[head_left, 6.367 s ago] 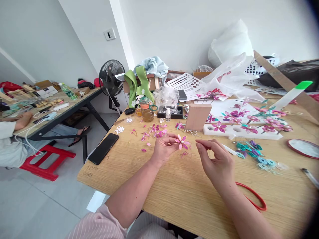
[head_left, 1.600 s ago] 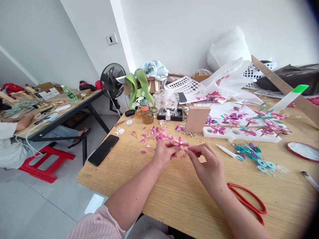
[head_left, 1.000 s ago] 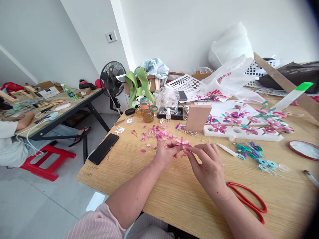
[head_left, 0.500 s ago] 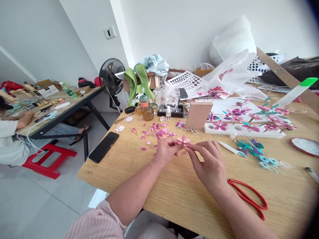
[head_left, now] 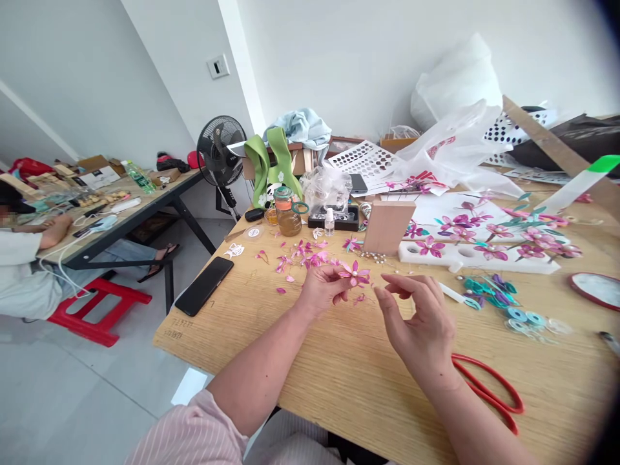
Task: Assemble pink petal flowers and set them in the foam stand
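Note:
A pink artificial flower (head_left: 355, 274) with a pale bead at its centre is pinched in the fingers of my left hand (head_left: 321, 289), just above the wooden table (head_left: 320, 374). To its right, my right hand (head_left: 420, 316) hovers apart from the flower, thumb and fingers spread, with nothing visible in them. Loose pink petals (head_left: 314, 255) lie behind my left hand. Red-handled scissors (head_left: 494, 387) rest beside my right wrist, their blades hidden under the forearm. Finished-looking pink flowers (head_left: 494, 250) on stems stand in a white foam block (head_left: 416, 254).
A black phone (head_left: 204, 286) lies near the left edge. Toward the back are a glass jar (head_left: 289, 219), a small spray bottle (head_left: 329, 223) and an upright wooden block (head_left: 389, 226). Teal and purple pieces (head_left: 491, 290) and blue spools (head_left: 526, 316) sit at right. Another person (head_left: 29, 258) sits at the far-left table.
My right hand has let go of the flower and moved right, its fingers opening. The flower stays in my left hand, its face turned more toward me. The view has shifted slightly.

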`<state>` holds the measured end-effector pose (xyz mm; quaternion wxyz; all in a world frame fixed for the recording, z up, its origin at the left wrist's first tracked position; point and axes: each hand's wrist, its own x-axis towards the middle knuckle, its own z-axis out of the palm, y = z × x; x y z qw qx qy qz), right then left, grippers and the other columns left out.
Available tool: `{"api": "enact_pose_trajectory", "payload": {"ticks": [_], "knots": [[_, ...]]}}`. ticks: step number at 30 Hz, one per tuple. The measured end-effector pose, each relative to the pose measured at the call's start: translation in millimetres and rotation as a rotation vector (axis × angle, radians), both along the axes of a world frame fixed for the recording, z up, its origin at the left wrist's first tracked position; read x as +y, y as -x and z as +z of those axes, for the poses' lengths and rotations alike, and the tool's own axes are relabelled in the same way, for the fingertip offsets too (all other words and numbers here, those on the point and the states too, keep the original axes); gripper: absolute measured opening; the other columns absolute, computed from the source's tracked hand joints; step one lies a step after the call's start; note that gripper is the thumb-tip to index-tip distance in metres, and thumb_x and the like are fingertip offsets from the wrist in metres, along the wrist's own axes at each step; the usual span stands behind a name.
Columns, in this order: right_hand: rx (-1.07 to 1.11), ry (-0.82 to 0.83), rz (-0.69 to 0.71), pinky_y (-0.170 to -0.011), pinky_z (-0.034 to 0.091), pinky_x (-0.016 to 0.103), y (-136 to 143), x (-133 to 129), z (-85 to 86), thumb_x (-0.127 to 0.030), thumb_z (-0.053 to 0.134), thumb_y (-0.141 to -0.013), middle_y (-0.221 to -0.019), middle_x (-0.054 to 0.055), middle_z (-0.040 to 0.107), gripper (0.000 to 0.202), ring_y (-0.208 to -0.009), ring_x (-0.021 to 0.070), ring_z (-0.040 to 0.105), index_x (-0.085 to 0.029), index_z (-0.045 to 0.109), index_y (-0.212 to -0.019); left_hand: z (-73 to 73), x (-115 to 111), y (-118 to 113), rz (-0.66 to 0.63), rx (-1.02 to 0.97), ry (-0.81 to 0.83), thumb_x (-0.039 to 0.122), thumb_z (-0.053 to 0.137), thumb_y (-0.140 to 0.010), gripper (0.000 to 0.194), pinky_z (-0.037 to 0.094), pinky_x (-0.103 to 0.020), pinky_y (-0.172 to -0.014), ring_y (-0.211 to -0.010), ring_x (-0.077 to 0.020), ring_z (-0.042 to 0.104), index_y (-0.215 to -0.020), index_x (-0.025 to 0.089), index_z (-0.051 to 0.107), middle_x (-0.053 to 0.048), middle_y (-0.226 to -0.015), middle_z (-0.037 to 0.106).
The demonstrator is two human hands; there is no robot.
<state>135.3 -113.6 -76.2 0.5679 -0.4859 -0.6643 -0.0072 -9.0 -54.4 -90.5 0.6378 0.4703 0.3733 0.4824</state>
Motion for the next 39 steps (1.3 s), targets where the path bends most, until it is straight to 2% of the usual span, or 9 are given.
{"api": "enact_pose_trajectory", "payload": {"ticks": [4, 8, 11, 20, 25, 28, 30, 35, 39], "knots": [[0.089, 0.135, -0.006, -0.064, 0.040, 0.030, -2.7, 4.6, -1.7, -0.025, 0.056, -0.086, -0.070, 0.001, 0.056, 0.008, -0.067, 0.0156, 0.049, -0.020, 0.062, -0.084, 0.2, -0.3, 3.3, -0.077, -0.006, -0.033, 0.041, 0.080, -0.057, 0.035, 0.029, -0.015, -0.033, -0.041, -0.0034, 0.047, -0.068, 0.012, 0.063, 0.000, -0.061, 0.059], [0.091, 0.296, 0.146, -0.061, 0.041, 0.029, -2.9, 10.8, -5.0, -0.028, 0.058, -0.084, -0.069, 0.001, 0.058, 0.011, -0.066, 0.0162, 0.050, -0.020, 0.065, -0.082, 2.7, -1.5, 6.0, -0.122, -0.022, -0.094, 0.039, 0.079, -0.060, 0.032, 0.031, -0.014, -0.035, -0.047, -0.0021, 0.049, -0.070, 0.013, 0.063, -0.003, -0.086, 0.063], [0.081, 0.354, 0.221, -0.059, 0.042, 0.028, -0.7, 12.3, -5.3, -0.031, 0.058, -0.083, -0.069, 0.002, 0.058, 0.013, -0.066, 0.0163, 0.052, -0.020, 0.066, -0.080, 5.5, -2.5, 6.5, -0.159, -0.042, -0.116, 0.037, 0.078, -0.062, 0.029, 0.031, -0.015, -0.036, -0.049, -0.0015, 0.048, -0.072, 0.013, 0.064, -0.004, -0.097, 0.061], [0.107, 0.477, 0.286, -0.061, 0.042, 0.030, -0.8, 10.4, -1.3, -0.040, 0.055, -0.083, -0.066, 0.003, 0.058, 0.026, -0.064, 0.0167, 0.051, -0.021, 0.064, -0.068, 4.8, -6.0, 2.1, -0.220, -0.101, -0.091, 0.031, 0.077, -0.064, 0.020, 0.028, -0.018, -0.035, -0.048, -0.0019, 0.048, -0.070, 0.013, 0.068, -0.002, -0.087, 0.057], [0.408, 0.633, 0.424, -0.068, 0.046, 0.031, -6.2, 15.0, -9.5, -0.043, 0.062, -0.079, -0.072, 0.003, 0.064, 0.024, -0.071, 0.0182, 0.058, -0.019, 0.066, -0.076, 2.5, -5.4, 2.3, -0.203, -0.088, 0.026, 0.041, 0.073, -0.067, 0.036, 0.026, -0.018, -0.036, -0.045, -0.0056, 0.048, -0.092, 0.014, 0.070, 0.002, -0.057, 0.055], [0.583, 0.652, 0.421, -0.069, 0.048, 0.031, -7.6, 16.7, -10.5, -0.042, 0.068, -0.074, -0.076, 0.004, 0.067, 0.024, -0.073, 0.0184, 0.060, -0.018, 0.068, -0.078, 2.5, -5.3, 2.4, -0.193, -0.059, 0.081, 0.044, 0.071, -0.069, 0.038, 0.022, -0.018, -0.035, -0.040, -0.0046, 0.042, -0.090, 0.012, 0.071, 0.003, -0.047, 0.051], [0.647, 0.659, 0.410, -0.069, 0.048, 0.031, -7.5, 16.9, -9.3, -0.041, 0.071, -0.072, -0.075, 0.004, 0.067, 0.024, -0.072, 0.0181, 0.060, -0.018, 0.069, -0.077, 2.9, -6.1, 1.5, -0.204, -0.036, 0.102, 0.044, 0.071, -0.069, 0.036, 0.020, -0.019, -0.034, -0.037, -0.0037, 0.039, -0.083, 0.012, 0.071, 0.002, -0.049, 0.054], [0.714, 0.641, 0.427, -0.066, 0.049, 0.030, -6.1, 16.0, -5.5, -0.040, 0.073, -0.069, -0.069, 0.003, 0.066, 0.023, -0.067, 0.0169, 0.060, -0.018, 0.068, -0.072, 3.4, -9.2, -1.7, -0.261, 0.008, 0.149, 0.043, 0.073, -0.065, 0.035, 0.019, -0.019, -0.034, -0.041, -0.0025, 0.041, -0.078, 0.011, 0.070, -0.005, -0.072, 0.067], [0.707, 0.593, 0.390, -0.060, 0.048, 0.028, -5.5, 15.0, -3.7, -0.040, 0.073, -0.069, -0.068, 0.002, 0.064, 0.022, -0.063, 0.0153, 0.057, -0.018, 0.067, -0.071, 2.2, -10.4, -2.4, -0.273, 0.028, 0.151, 0.038, 0.077, -0.061, 0.031, 0.020, -0.018, -0.034, -0.040, -0.0021, 0.039, -0.075, 0.011, 0.068, -0.003, -0.069, 0.066]]}}
